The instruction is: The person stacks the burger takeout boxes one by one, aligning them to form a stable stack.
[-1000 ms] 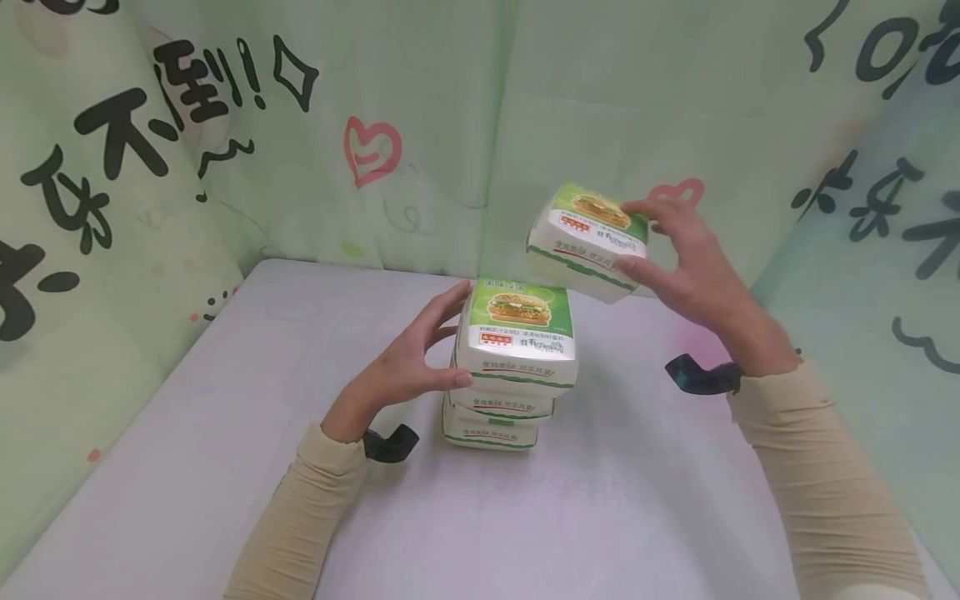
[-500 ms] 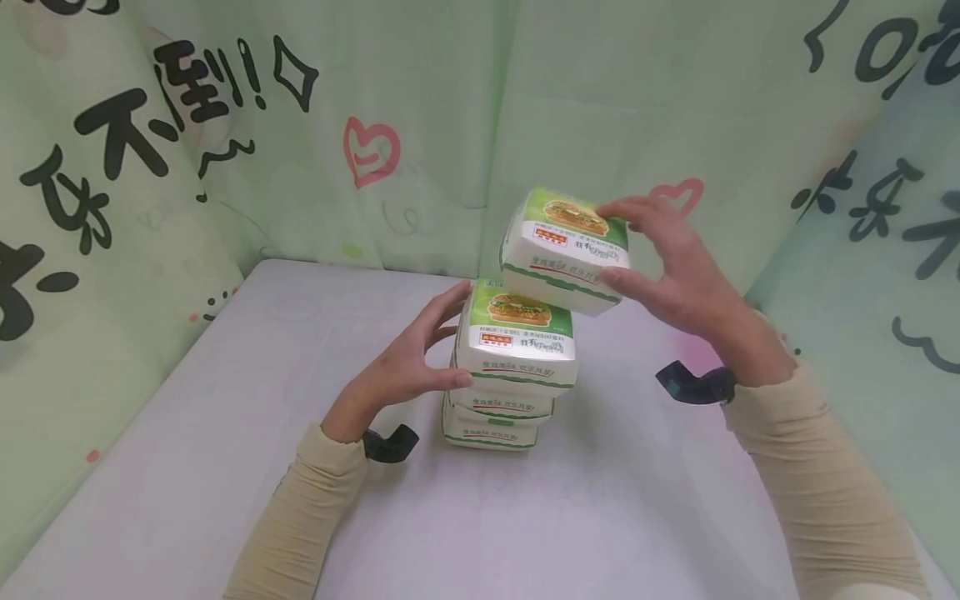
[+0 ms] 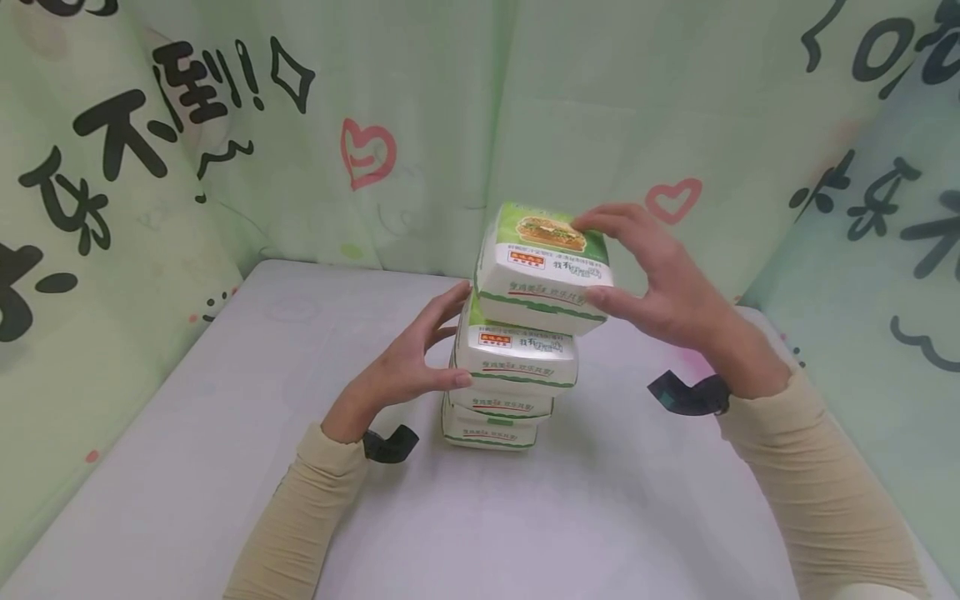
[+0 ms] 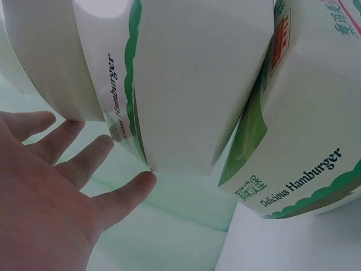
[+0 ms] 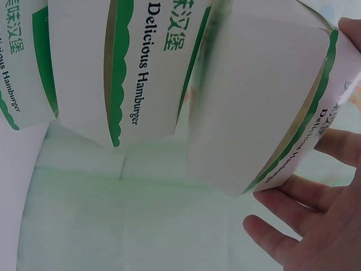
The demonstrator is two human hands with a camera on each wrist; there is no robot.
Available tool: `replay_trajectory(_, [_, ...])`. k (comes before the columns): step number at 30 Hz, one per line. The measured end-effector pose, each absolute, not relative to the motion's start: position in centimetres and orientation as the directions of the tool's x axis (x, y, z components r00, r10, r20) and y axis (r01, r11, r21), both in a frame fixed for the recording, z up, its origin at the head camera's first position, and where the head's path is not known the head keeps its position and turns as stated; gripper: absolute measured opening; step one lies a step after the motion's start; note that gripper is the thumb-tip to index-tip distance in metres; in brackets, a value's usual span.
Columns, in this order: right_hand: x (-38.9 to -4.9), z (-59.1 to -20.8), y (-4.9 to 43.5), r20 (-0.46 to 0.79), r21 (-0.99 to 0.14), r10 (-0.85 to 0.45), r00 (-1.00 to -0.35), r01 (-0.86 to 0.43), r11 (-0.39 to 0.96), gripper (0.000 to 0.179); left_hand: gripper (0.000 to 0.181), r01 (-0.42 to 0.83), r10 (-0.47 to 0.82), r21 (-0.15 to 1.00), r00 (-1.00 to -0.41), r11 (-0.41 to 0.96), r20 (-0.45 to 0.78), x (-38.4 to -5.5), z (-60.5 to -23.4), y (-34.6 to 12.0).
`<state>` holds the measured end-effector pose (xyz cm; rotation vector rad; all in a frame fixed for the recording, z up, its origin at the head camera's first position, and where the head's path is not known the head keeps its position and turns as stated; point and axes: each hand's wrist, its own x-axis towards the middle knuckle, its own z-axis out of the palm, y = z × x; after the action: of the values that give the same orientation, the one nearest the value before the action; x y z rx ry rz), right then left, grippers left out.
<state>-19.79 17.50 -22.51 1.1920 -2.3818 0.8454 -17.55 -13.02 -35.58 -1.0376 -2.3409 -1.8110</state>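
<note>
Three white-and-green cardboard hamburger boxes stand stacked: an upper one (image 3: 517, 358), a middle one (image 3: 502, 406) and a bottom one (image 3: 491, 436). The upper box sits slightly forward and right of those below. Just over it, my right hand (image 3: 667, 287) holds a fourth hamburger box (image 3: 551, 262) by its right side, thumb in front and fingers behind. In the right wrist view this held box (image 5: 254, 96) is tilted, with a wedge-shaped gap beside the stack. My left hand (image 3: 401, 354) steadies the upper box's left side; its fingers (image 4: 127, 195) are spread and fairly straight against the box edges.
The stack stands on a white table (image 3: 375, 533). A pale green curtain (image 3: 420, 75) with black lettering and pink hearts hangs behind and along both sides. Dark camera mounts (image 3: 390, 444) sit at both wrists.
My right hand has carried the held box left and down, from the stack's upper right to overlapping the upper box's back. My left hand and the stack stay in place.
</note>
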Motion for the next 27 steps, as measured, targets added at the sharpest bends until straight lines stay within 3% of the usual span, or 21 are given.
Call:
replay_trajectory(6, [-19.24,-22.33,17.05,0.533,-0.349,-0.629,-0.566,-0.825,0.445,0.064,0.105,0.504,0.491,0.856,-0.778,0.116,0.392,-17.53,-35.51,-13.05])
replay_trajectory(27, [-18.75,-22.66,16.59,0.46,-0.361,-0.66,-0.595,-0.804,0.473,0.062,0.107,0.493,0.49,0.863,-0.782,0.111,0.384,-17.49,-35.56,-13.23])
